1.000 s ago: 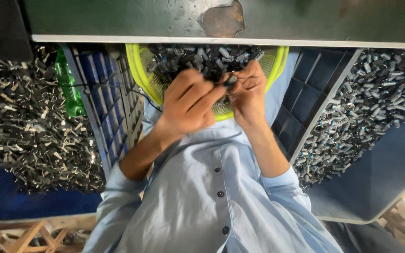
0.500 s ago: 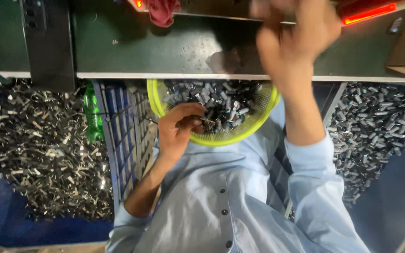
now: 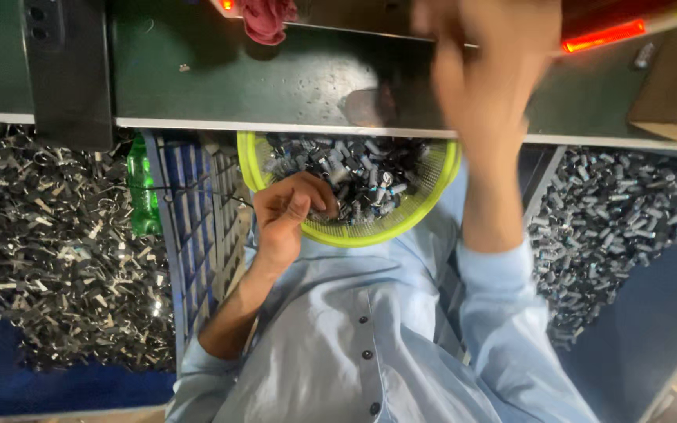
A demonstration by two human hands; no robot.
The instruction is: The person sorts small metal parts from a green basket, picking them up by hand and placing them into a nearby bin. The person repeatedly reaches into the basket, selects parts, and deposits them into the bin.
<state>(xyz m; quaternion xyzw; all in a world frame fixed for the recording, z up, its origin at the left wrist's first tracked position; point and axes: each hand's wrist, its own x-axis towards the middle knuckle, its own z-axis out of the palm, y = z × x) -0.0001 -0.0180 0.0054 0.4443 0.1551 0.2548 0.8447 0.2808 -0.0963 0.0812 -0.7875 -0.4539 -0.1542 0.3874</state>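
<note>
While the left hand (image 3: pixel 287 215) curls its fingers (image 3: pixel 315 196) into the small metal parts (image 3: pixel 362 176) in the yellow basket (image 3: pixel 425 207), the blurred right hand (image 3: pixel 487 70) is up over the green worktop (image 3: pixel 221 78), farther off; its grip cannot be told.

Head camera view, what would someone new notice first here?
Probably the yellow-green basket in the person's lap at the middle, full of small dark and silvery parts, with the left hand curled at its near rim among them. The right hand is raised and blurred over the green bench top. Heaps of shiny metal pieces lie on the left, and a pile of small parts on the right.
</note>
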